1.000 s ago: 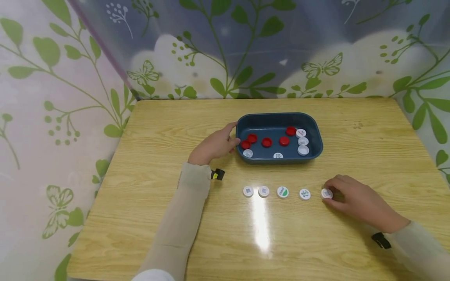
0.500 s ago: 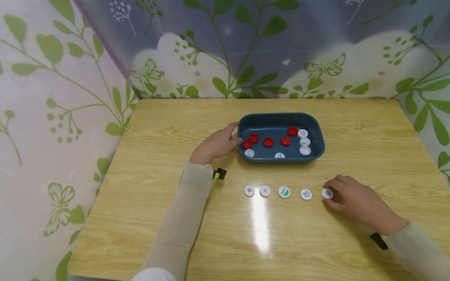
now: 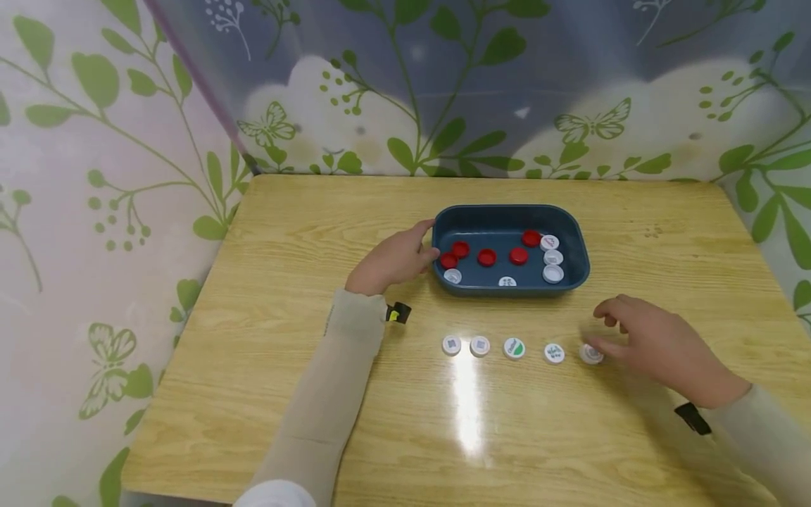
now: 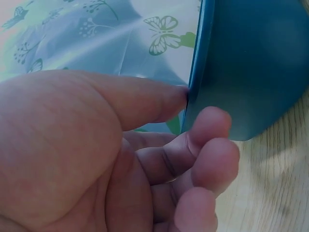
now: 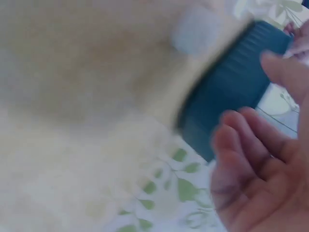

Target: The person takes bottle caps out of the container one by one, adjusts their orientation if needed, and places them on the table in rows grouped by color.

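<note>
My left hand (image 3: 393, 260) holds the left end of a dark blue plastic basin (image 3: 510, 291). Its thumb reaches the rim, and the other fingers bend by the outer wall in the left wrist view. My right hand (image 3: 668, 348) hovers at the right end of a row of white bottle caps, thumb and fingers apart with nothing between them. Just beneath the thumb lies the rightmost white cap (image 3: 592, 354), partly covered. Left of it are a cap with green print (image 3: 554, 353), a green-and-white cap (image 3: 514, 348) and two with grey squares, one a white cap (image 3: 480, 346).
Inside the basin lie several red caps (image 3: 486, 257) and several white caps (image 3: 553, 273). The wooden table (image 3: 253, 338) meets a leaf-patterned wall covering (image 3: 355, 91) at the back and left. A bright light streak crosses the tabletop in front of the row.
My right hand has let go of the rightmost cap and lifted slightly, its fingers spreading away. The left hand stays at the basin. The head view has shifted a little.
</note>
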The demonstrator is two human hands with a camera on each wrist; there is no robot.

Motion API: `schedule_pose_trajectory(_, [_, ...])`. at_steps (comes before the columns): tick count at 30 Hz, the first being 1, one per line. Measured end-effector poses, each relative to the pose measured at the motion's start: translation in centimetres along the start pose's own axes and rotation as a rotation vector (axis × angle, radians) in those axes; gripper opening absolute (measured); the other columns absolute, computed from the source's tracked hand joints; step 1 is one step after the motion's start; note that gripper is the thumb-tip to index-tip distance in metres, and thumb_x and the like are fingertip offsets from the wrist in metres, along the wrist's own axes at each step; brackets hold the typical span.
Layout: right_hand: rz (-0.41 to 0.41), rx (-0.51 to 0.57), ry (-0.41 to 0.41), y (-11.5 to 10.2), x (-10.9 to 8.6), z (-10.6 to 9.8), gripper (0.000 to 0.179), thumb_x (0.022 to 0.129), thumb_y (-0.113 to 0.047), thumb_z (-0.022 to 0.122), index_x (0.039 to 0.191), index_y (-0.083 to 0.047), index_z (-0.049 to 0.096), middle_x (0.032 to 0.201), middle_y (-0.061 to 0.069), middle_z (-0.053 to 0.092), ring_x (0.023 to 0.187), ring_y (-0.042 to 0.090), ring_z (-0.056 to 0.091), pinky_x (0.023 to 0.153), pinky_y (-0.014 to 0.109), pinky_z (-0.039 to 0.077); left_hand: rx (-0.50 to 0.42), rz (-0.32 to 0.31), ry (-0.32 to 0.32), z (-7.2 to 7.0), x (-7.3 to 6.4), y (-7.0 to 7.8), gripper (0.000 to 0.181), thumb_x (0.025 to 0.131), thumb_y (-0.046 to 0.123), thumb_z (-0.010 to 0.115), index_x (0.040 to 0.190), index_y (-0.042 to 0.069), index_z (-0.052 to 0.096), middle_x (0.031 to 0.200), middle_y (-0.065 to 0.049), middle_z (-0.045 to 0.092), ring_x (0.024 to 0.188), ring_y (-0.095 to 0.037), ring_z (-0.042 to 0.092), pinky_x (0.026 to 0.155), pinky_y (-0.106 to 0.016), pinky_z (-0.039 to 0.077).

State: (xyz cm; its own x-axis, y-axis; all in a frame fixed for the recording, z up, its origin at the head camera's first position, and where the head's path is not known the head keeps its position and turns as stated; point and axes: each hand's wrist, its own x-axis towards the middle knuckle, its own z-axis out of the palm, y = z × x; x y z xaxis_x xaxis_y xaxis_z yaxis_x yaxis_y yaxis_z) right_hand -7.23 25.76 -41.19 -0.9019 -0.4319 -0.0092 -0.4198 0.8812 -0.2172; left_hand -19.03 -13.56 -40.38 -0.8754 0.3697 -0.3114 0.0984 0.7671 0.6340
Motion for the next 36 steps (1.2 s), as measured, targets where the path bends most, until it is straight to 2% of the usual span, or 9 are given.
schedule_pose_trajectory(5, [-0.102, -0.015, 0.176, -1.8, 3.2, -2.8, 0.033, 0.086, -0.029, 0.085, 0.106, -0.008, 0.070, 0.091, 0.003, 0.068, 0.075, 0.017, 0.062, 0.061, 0.040, 0.052, 0.013, -0.008, -0.003, 0.1, -0.1, -0.3, 0.068, 0.109, 0.037, 0.050, 0.167, 0.021, 0.018, 0.094, -0.007, 0.073, 0.078, -0.020, 0.063, 0.083, -0.038, 0.049])
schedule_pose_trajectory(10, [-0.259, -0.044, 0.164, -4.8, 8.5, -4.7, 0.032, 0.089, -0.030, 0.083, 0.109, -0.009, 0.069, 0.096, 0.003, 0.067, 0.079, 0.016, 0.064, 0.062, 0.037, 0.053, 0.017, -0.020, 0.001, 0.1, -0.2, -0.5, 0.068, 0.110, 0.036, 0.049, 0.167, 0.021, 0.016, 0.097, -0.007, 0.072, 0.084, -0.019, 0.065, 0.091, -0.040, 0.049])
schedule_pose_trajectory(13, [-0.328, -0.075, 0.118, -6.7, 11.8, -5.4, 0.032, 0.091, -0.031, 0.081, 0.110, -0.010, 0.070, 0.100, 0.003, 0.066, 0.079, 0.016, 0.063, 0.063, 0.036, 0.054, 0.022, -0.022, 0.006, 0.1, -0.3, -0.4, 0.070, 0.110, 0.036, 0.049, 0.168, 0.020, 0.014, 0.097, -0.006, 0.072, 0.084, -0.019, 0.065, 0.089, -0.039, 0.049])
schedule_pose_trajectory(16, [-0.383, -0.109, 0.039, -8.5, 14.3, -5.8, 0.030, 0.092, -0.030, 0.080, 0.112, -0.009, 0.070, 0.102, 0.004, 0.065, 0.081, 0.018, 0.062, 0.067, 0.038, 0.055, 0.023, -0.005, 0.037, 0.1, -0.2, -0.1, 0.074, 0.109, 0.035, 0.052, 0.168, 0.018, 0.011, 0.094, -0.006, 0.071, 0.078, -0.019, 0.064, 0.079, -0.038, 0.050])
schedule_pose_trajectory(19, [-0.488, -0.186, -0.054, -9.6, 16.5, -5.2, 0.025, 0.092, -0.024, 0.080, 0.110, -0.009, 0.071, 0.097, 0.004, 0.063, 0.079, 0.018, 0.060, 0.068, 0.038, 0.055, 0.015, 0.009, 0.068, 0.1, 0.1, 0.2, 0.075, 0.108, 0.035, 0.053, 0.168, 0.016, 0.011, 0.091, -0.007, 0.069, 0.071, -0.020, 0.063, 0.069, -0.037, 0.049])
schedule_pose_trajectory(22, [-0.561, -0.218, -0.165, -10.1, 18.3, -4.1, 0.020, 0.092, -0.021, 0.080, 0.107, -0.010, 0.073, 0.090, 0.001, 0.063, 0.074, 0.017, 0.057, 0.069, 0.037, 0.054, 0.006, 0.004, 0.077, 0.0, 0.1, 0.4, 0.075, 0.107, 0.033, 0.054, 0.167, 0.016, 0.013, 0.091, -0.006, 0.070, 0.070, -0.020, 0.063, 0.068, -0.036, 0.050])
schedule_pose_trajectory(24, [-0.553, -0.212, -0.238, -10.4, 19.3, -3.4, 0.020, 0.092, -0.022, 0.080, 0.107, -0.011, 0.074, 0.090, 0.002, 0.068, 0.075, 0.017, 0.061, 0.072, 0.039, 0.055, 0.012, -0.001, 0.073, -0.1, 0.1, 0.3, 0.075, 0.107, 0.033, 0.056, 0.167, 0.016, 0.014, 0.092, -0.005, 0.071, 0.072, -0.019, 0.064, 0.070, -0.036, 0.050])
schedule_pose_trajectory(29, [-0.454, -0.150, -0.380, -10.8, 20.7, -1.9, 0.022, 0.093, -0.024, 0.079, 0.110, -0.011, 0.073, 0.096, 0.004, 0.073, 0.083, 0.019, 0.067, 0.082, 0.045, 0.056, 0.011, 0.004, 0.052, -0.1, 0.0, 0.2, 0.076, 0.106, 0.034, 0.057, 0.167, 0.018, 0.016, 0.091, -0.001, 0.068, 0.076, -0.019, 0.063, 0.073, -0.037, 0.051])
schedule_pose_trajectory(36, [-0.494, -0.144, -0.422, -11.8, 21.3, -0.3, 0.003, 0.097, -0.013, 0.070, 0.097, -0.010, 0.071, 0.084, 0.002, 0.065, 0.073, 0.018, 0.056, 0.071, 0.041, 0.050, 0.012, -0.001, 0.041, -0.2, 0.0, 0.3, 0.075, 0.107, 0.033, 0.053, 0.168, 0.019, 0.012, 0.091, -0.003, 0.064, 0.073, -0.018, 0.059, 0.070, -0.036, 0.047])
